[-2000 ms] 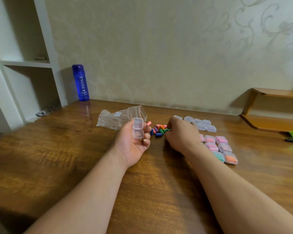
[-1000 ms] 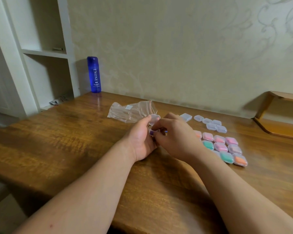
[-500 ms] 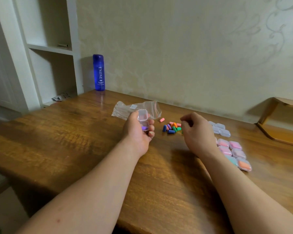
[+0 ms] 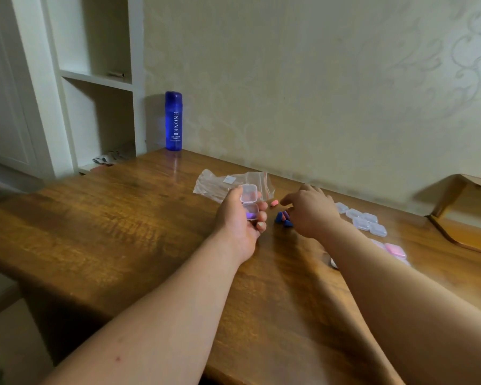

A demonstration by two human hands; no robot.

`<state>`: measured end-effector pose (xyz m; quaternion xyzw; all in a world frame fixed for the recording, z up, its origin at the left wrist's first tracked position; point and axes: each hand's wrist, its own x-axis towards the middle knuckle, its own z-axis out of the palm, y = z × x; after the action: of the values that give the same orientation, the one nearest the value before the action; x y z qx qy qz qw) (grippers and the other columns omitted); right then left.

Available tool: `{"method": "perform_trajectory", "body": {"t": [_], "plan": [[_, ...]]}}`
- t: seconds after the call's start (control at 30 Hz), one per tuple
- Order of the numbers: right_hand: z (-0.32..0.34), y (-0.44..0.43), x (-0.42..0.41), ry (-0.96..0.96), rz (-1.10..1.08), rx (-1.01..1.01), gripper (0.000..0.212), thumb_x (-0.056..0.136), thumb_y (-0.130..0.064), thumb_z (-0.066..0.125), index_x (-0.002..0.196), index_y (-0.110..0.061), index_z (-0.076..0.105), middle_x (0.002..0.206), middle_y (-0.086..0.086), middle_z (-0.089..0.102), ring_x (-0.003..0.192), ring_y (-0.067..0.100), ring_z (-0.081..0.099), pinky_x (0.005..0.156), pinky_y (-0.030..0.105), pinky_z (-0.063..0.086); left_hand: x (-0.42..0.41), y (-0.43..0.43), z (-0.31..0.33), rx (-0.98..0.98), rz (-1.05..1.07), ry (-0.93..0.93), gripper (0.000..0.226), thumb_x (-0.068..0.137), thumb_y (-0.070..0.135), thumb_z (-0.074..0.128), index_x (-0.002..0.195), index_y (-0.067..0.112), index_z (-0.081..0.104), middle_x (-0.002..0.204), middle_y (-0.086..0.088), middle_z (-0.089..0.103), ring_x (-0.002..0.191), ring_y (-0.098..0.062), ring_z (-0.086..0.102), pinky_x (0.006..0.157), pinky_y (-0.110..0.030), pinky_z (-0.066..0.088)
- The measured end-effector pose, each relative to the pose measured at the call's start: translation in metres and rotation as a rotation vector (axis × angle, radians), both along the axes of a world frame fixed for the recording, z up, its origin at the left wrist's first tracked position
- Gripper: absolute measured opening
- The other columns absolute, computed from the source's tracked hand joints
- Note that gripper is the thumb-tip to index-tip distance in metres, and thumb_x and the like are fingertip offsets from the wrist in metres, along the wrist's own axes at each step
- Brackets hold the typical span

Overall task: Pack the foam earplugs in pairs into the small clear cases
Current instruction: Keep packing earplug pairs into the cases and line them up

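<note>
My left hand (image 4: 240, 222) holds a small clear case (image 4: 249, 202) with its lid up; a purple earplug (image 4: 251, 216) lies in its lower half. My right hand (image 4: 313, 211) hovers palm down over the pile of loose earplugs (image 4: 283, 218), fingers spread, hiding most of them. Blue ones show at its left edge, and a pink earplug (image 4: 274, 203) lies apart, just behind. Empty clear cases (image 4: 363, 219) sit in a group to the right. Filled pink cases (image 4: 395, 250) peek out behind my right forearm.
A crumpled clear plastic bag (image 4: 220, 184) lies behind my left hand. A tall blue bottle (image 4: 173, 120) stands at the table's far left corner by the white shelving (image 4: 95, 79). A wooden shelf piece (image 4: 467, 218) rests at the far right. The table's near edge runs under my forearms.
My right hand put a purple earplug into the open case about a second ago, then drew away and has now come down over the loose pile. My left hand kept holding the case.
</note>
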<state>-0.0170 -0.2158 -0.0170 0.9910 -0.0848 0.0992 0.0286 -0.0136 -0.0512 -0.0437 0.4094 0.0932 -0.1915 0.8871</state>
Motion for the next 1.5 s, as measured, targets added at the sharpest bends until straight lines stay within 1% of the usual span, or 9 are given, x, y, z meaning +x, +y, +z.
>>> {"method": "perform_trajectory", "body": {"t": [0.2,0.37,0.57,0.77,0.87,0.97,1.13,1.33,1.5], "plan": [[0.0,-0.002,0.005,0.04,-0.002,-0.061,0.033,0.1,-0.026,0.071,0.131,-0.037,0.072,0.128,0.001,0.056,0.124,0.027,0.051,0.108,0.045,0.046,-0.005,0.002,0.006,-0.001,-0.023,-0.008,0.044,0.11,0.046,0.049,0.117,0.009,0.072,0.063,-0.004,0.072,0.058,-0.013,0.055,0.058,-0.024,0.039],[-0.006,-0.004,0.006,-0.036,-0.008,0.103,0.024,0.1,-0.025,0.071,0.124,-0.029,0.073,0.119,0.0,0.056,0.116,0.026,0.054,0.099,0.042,0.053,-0.005,0.004,0.005,0.006,-0.045,-0.013,0.046,0.11,0.047,0.05,0.121,0.009,0.072,0.067,-0.005,0.074,0.062,-0.014,0.057,0.058,-0.023,0.041],[0.006,-0.003,-0.005,-0.184,-0.007,0.33,0.015,0.096,-0.015,0.066,0.108,-0.024,0.07,0.103,-0.002,0.07,0.088,0.017,0.063,0.065,0.031,0.05,-0.008,0.004,0.005,0.022,-0.077,-0.053,0.047,0.111,0.048,0.048,0.123,0.008,0.071,0.081,-0.008,0.072,0.065,-0.014,0.058,0.057,-0.024,0.042],[0.012,-0.001,-0.053,-0.456,0.05,0.802,0.019,0.099,-0.014,0.064,0.114,-0.026,0.068,0.097,-0.002,0.075,0.084,0.015,0.069,0.067,0.031,0.058,-0.017,-0.001,0.009,0.091,-0.138,-0.065,0.042,0.112,0.052,0.047,0.127,0.018,0.068,0.113,-0.015,0.071,0.08,-0.019,0.063,0.057,-0.026,0.053],[0.004,0.007,-0.069,-0.565,0.083,0.979,0.016,0.098,-0.012,0.066,0.102,-0.026,0.072,0.093,0.0,0.078,0.089,0.019,0.072,0.075,0.038,0.058,-0.02,-0.001,0.012,0.117,-0.187,-0.095,0.04,0.112,0.052,0.045,0.12,0.021,0.069,0.117,-0.018,0.07,0.084,-0.021,0.064,0.062,-0.027,0.055],[-0.002,0.014,-0.073,-0.592,0.126,1.077,0.014,0.096,-0.011,0.068,0.099,-0.024,0.072,0.092,-0.005,0.08,0.09,0.018,0.073,0.075,0.036,0.057,-0.019,0.0,0.006,0.136,-0.229,-0.11,0.044,0.111,0.053,0.046,0.133,0.019,0.065,0.115,-0.018,0.07,0.08,-0.021,0.065,0.059,-0.028,0.056],[-0.01,0.026,-0.078,-0.536,0.208,0.936,0.007,0.096,-0.017,0.074,0.095,-0.024,0.071,0.083,-0.007,0.073,0.073,0.003,0.067,0.065,0.021,0.05,-0.021,-0.003,-0.002,0.145,-0.325,-0.197,0.051,0.113,0.051,0.04,0.141,0.015,0.064,0.097,-0.014,0.069,0.07,-0.019,0.063,0.058,-0.031,0.053],[-0.017,0.032,-0.073,-0.404,0.208,0.765,0.007,0.094,-0.025,0.076,0.091,-0.032,0.075,0.104,-0.006,0.06,0.092,0.008,0.063,0.074,0.026,0.049,-0.021,-0.006,0.002,0.151,-0.353,-0.223,0.055,0.115,0.047,0.036,0.144,0.01,0.062,0.071,-0.002,0.07,0.062,-0.013,0.063,0.072,-0.034,0.051],[-0.019,0.03,-0.074,-0.374,0.19,0.737,0.006,0.095,-0.03,0.076,0.094,-0.035,0.074,0.103,-0.007,0.059,0.089,0.007,0.061,0.069,0.022,0.043,-0.025,-0.004,0.002,0.137,-0.375,-0.225,0.049,0.114,0.041,0.04,0.146,0.01,0.061,0.074,-0.006,0.07,0.069,-0.016,0.062,0.078,-0.036,0.05]]}}
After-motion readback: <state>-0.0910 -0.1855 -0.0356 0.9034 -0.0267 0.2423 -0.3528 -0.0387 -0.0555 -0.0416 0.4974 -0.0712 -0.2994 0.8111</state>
